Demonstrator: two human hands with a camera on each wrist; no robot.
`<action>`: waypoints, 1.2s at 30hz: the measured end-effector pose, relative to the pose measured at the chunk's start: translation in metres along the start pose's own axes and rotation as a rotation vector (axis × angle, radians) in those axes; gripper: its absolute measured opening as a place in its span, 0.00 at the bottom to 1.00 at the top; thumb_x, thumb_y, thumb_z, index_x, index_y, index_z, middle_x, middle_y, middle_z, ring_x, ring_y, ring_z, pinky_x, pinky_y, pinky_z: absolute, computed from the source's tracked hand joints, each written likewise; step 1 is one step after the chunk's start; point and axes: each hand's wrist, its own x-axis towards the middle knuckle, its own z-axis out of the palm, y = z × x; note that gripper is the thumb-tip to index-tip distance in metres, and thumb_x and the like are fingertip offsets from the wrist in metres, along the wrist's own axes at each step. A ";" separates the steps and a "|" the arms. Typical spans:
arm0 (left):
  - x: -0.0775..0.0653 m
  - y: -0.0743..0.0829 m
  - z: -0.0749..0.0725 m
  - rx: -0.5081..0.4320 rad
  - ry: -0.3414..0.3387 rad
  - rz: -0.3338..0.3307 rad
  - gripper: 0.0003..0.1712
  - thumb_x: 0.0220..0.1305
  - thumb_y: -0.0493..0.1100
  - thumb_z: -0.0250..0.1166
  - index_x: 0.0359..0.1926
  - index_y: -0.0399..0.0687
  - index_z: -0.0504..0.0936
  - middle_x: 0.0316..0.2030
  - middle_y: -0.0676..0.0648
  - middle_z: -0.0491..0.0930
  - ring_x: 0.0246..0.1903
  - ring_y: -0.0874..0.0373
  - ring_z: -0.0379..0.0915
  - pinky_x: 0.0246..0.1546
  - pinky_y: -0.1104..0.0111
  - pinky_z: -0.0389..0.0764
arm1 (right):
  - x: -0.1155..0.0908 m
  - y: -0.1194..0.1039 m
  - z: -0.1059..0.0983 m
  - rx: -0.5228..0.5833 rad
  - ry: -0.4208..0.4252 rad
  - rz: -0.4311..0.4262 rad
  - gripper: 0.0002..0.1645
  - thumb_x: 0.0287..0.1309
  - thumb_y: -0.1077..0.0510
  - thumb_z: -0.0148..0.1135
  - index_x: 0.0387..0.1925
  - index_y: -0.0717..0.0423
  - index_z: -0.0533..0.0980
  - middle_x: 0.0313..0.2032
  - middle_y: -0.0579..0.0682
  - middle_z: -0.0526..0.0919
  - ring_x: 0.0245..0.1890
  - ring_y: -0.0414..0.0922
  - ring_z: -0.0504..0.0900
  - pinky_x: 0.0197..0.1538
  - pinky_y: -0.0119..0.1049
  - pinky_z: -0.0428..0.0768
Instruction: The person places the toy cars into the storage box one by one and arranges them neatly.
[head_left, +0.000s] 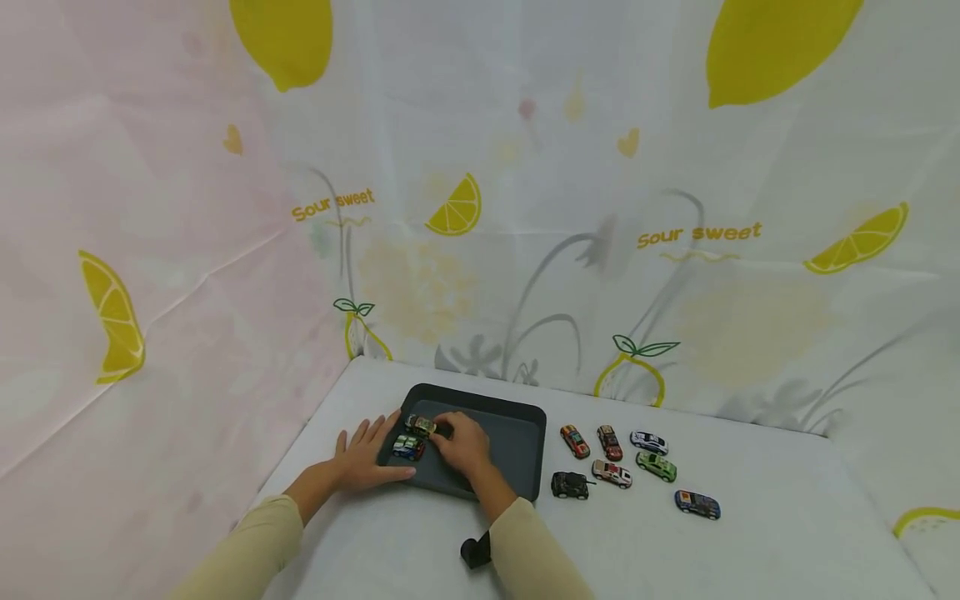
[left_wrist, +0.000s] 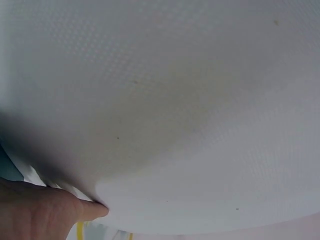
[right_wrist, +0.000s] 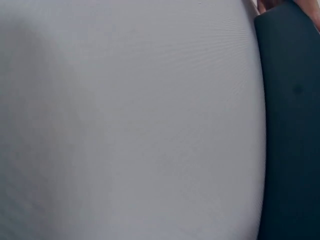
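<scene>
A dark grey tray lies on the white table in the head view. Inside its left end, my right hand pinches a dark, patterned toy car between thumb and fingers. Just in front of that one sits a green, white and blue toy car. My left hand, fingers spread, rests against the tray's left edge. The left wrist view shows part of the left hand at its lower left. In the right wrist view only the tray's outer side and a bit of a hand appear; the pinched car is hidden there.
Right of the tray stand an orange toy car, a dark red one, a white one, a green one, a white-and-red one, a black toy tank and a blue car. Lemon-printed cloth hangs behind.
</scene>
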 end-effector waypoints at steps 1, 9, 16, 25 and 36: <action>0.000 0.001 -0.001 0.006 -0.001 -0.001 0.65 0.52 0.78 0.62 0.79 0.56 0.41 0.76 0.32 0.49 0.74 0.29 0.39 0.66 0.28 0.37 | 0.001 -0.001 0.000 -0.007 -0.007 0.001 0.14 0.56 0.47 0.72 0.45 0.40 0.84 0.41 0.41 0.86 0.38 0.41 0.83 0.40 0.42 0.79; 0.002 0.004 -0.004 -0.002 -0.026 0.005 0.66 0.51 0.80 0.60 0.79 0.58 0.40 0.76 0.32 0.47 0.75 0.29 0.38 0.66 0.28 0.36 | 0.005 -0.002 -0.006 0.027 -0.067 0.044 0.17 0.56 0.45 0.71 0.47 0.43 0.84 0.46 0.45 0.86 0.48 0.48 0.84 0.46 0.48 0.80; 0.005 0.001 -0.001 -0.012 -0.034 0.001 0.66 0.51 0.81 0.59 0.79 0.59 0.39 0.77 0.33 0.45 0.75 0.30 0.36 0.66 0.29 0.34 | 0.007 0.000 -0.007 0.113 -0.076 0.103 0.15 0.55 0.45 0.72 0.42 0.45 0.84 0.46 0.48 0.86 0.47 0.49 0.83 0.48 0.49 0.79; 0.002 0.003 -0.004 0.011 -0.037 -0.008 0.64 0.53 0.78 0.61 0.79 0.56 0.40 0.76 0.33 0.47 0.75 0.29 0.38 0.65 0.27 0.37 | 0.009 -0.003 -0.007 0.132 -0.077 0.125 0.14 0.54 0.46 0.73 0.40 0.45 0.85 0.42 0.45 0.87 0.48 0.49 0.83 0.49 0.47 0.80; 0.003 0.001 -0.003 0.007 -0.028 -0.001 0.65 0.53 0.77 0.62 0.79 0.56 0.40 0.76 0.32 0.47 0.75 0.29 0.38 0.65 0.27 0.37 | 0.009 -0.003 -0.004 0.103 -0.063 0.119 0.13 0.53 0.45 0.73 0.40 0.44 0.86 0.40 0.43 0.87 0.46 0.46 0.84 0.49 0.44 0.80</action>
